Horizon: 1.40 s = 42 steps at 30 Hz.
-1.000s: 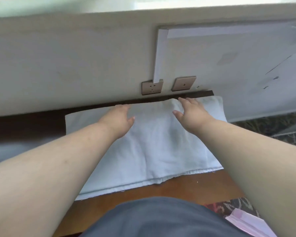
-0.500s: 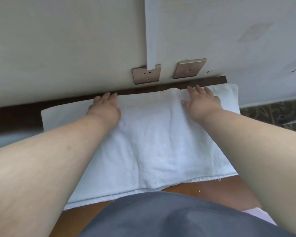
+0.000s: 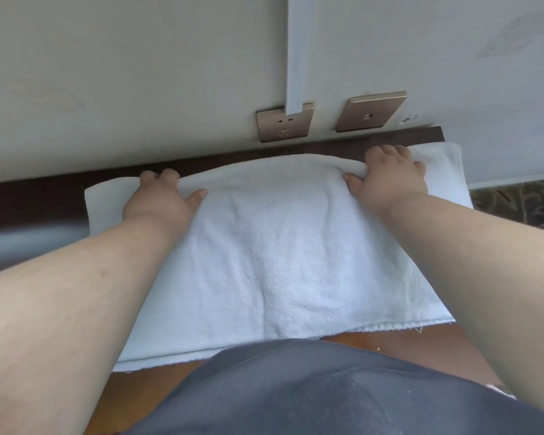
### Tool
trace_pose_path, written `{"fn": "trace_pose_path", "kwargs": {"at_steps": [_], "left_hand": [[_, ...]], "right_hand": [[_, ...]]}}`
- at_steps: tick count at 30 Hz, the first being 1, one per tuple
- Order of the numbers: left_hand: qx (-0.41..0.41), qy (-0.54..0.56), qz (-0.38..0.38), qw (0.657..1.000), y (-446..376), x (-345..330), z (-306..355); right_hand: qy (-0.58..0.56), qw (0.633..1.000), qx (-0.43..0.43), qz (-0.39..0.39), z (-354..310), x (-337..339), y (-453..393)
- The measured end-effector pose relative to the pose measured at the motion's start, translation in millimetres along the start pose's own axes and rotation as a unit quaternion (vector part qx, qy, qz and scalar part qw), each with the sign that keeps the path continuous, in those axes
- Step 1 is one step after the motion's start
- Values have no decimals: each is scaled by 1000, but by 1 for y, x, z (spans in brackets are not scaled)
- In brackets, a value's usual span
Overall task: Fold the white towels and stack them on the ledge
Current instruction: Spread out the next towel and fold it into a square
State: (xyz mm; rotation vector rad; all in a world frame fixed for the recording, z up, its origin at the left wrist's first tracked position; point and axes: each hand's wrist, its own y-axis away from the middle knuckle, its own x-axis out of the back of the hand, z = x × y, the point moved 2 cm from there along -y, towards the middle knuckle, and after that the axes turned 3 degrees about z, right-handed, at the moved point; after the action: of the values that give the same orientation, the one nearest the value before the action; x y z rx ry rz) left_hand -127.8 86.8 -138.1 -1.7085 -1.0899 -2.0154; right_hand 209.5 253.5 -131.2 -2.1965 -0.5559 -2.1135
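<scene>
Hands grip the far edge of a white terry-cloth towel (image 3: pixel 277 246) that lies spread across a brown wooden ledge (image 3: pixel 390 340), its long side running left to right and its near hem just in front of the person's grey-clad body (image 3: pixel 311 387). The left hand (image 3: pixel 157 202) has its fingers curled over the far fold of the cloth, knuckles up, with the thumb pressed on top of the towel, so it pinches that edge. The right hand (image 3: pixel 390 177) does likewise nearer the right end: fingers bent over the far edge, thumb lying on the upper surface. Between the two hands the far edge is raised a little and bows upward, while the towel's corners to the outside of each hand lie flat. Two layers show along the near hem, the lower one reaching out further at the left. Behind the towel runs a dark strip, and above it a pale wall (image 3: pixel 123 89) carries a bronze-coloured socket plate (image 3: pixel 285 126) and a bronze-coloured switch plate (image 3: pixel 371 112) side by side.
</scene>
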Motion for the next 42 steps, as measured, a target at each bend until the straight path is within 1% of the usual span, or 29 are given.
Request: {"fn": "trace_pose_path", "kwargs": {"at_steps": [4, 7, 9, 12, 15, 17, 22, 25, 27, 31, 35, 37, 39, 42], "left_hand": [[-46, 28, 28, 998, 9, 10, -7], [-89, 86, 93, 988, 31, 17, -7], [-84, 124, 115, 982, 48, 22, -10], [-52, 180, 109, 976, 69, 33, -13], [-65, 196, 95, 974, 90, 46, -15], [-68, 212, 110, 969, 106, 57, -17], [-69, 269, 144, 950, 150, 78, -22], [-70, 323, 146, 932, 178, 90, -34], [-83, 353, 157, 919, 193, 103, -44], [-118, 410, 195, 883, 224, 129, -79], [-154, 431, 252, 853, 248, 158, -136], [-180, 439, 259, 841, 259, 174, -171], [-210, 431, 255, 840, 267, 188, -204], [-218, 415, 276, 839, 278, 201, -258]], "right_hand": [[-46, 998, 28, 42, -3, 10, 11], [-81, 994, 31, 72, -5, 26, 21], [-90, 990, 42, 98, -7, 40, 29], [-100, 985, 61, 123, -12, 59, 47], [-124, 981, 67, 133, -20, 73, 65], [-137, 977, 81, 145, -32, 81, 78], [-161, 957, 179, 162, -85, 104, 120], [-171, 936, 248, 184, -120, 126, 150], [-181, 921, 280, 203, -144, 143, 170], [-210, 893, 314, 244, -194, 176, 219], [-236, 864, 345, 283, -251, 192, 271], [-245, 847, 365, 299, -284, 193, 296], [-251, 841, 374, 301, -316, 192, 317], [-263, 836, 390, 284, -365, 184, 348]]}}
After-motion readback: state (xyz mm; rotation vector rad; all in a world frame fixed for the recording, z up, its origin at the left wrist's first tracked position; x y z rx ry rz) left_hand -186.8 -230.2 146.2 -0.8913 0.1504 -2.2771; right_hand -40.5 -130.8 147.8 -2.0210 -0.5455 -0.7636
